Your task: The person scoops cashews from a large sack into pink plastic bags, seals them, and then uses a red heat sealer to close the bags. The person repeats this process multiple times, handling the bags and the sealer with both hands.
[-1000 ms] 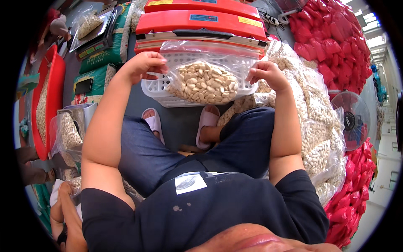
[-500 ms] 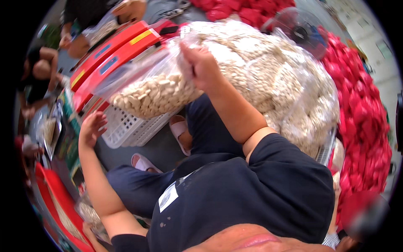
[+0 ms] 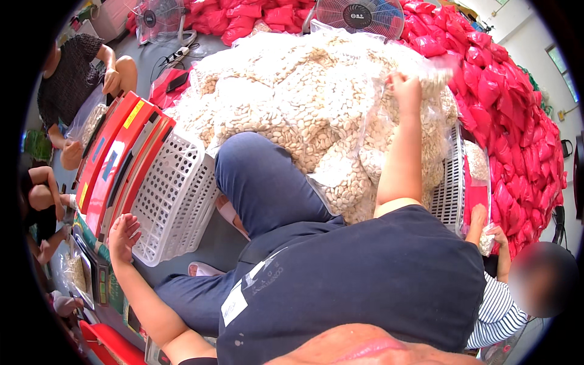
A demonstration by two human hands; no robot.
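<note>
My right hand point(image 3: 406, 90) is stretched out over the far right of a big heap of clear plastic bags point(image 3: 286, 91) filled with flat, pale, bean-like seeds. Its fingers are closed on a clear bag of pale seeds point(image 3: 435, 78), smeared by motion. Off to the left, my left hand point(image 3: 124, 236) is open and holds nothing, its fingers spread and slightly curled. It is nearest to a stack of red-and-black trays point(image 3: 115, 170) and a white perforated basket point(image 3: 173, 194).
Red packets point(image 3: 517, 152) are piled along the right side. Two fans point(image 3: 357, 17) stand at the back. A co-worker in stripes point(image 3: 496, 310) handles a small bag at lower right. Other people point(image 3: 73, 91) sit at left. A phone point(image 3: 177, 81) lies beyond the trays.
The bag of seeds in my right hand has swung from above the white basket rightward over the heap. My left hand stays open. The view has turned, showing more of the back.
</note>
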